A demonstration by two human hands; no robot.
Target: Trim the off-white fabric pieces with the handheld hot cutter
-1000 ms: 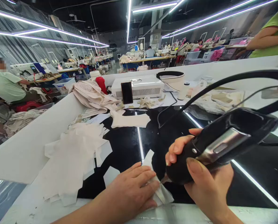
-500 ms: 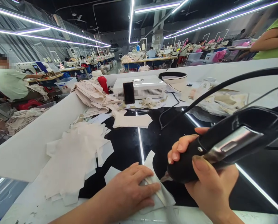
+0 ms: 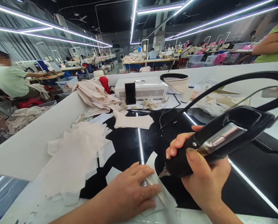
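My left hand (image 3: 131, 186) lies palm down with its fingers extended over a small white fabric piece (image 3: 151, 161), pressing it to the table. A narrow folded strip shows beside its fingers. My right hand (image 3: 204, 174) is wrapped round a black corded hand tool (image 3: 223, 140) with a silver panel, thumb on its side. The tool's pointed metal tip (image 3: 164, 173) sits just right of the fabric; whether it touches cannot be made out. To the left lies a loose heap of white fabric pieces (image 3: 71, 158), with another cut piece (image 3: 134, 121) farther back.
A white vented box (image 3: 141, 87), a phone (image 3: 130, 93) and a round container (image 3: 175, 82) stand at the back. A thick black cable (image 3: 223, 84) arches over the right side. Low white panels (image 3: 40, 133) edge the table; people sit at sewing machines beyond.
My right hand and the tool have shifted slightly left and up, the tool's rear end dropping a little. My left hand stays on the fabric. A pale blurred shape has appeared at the right edge.
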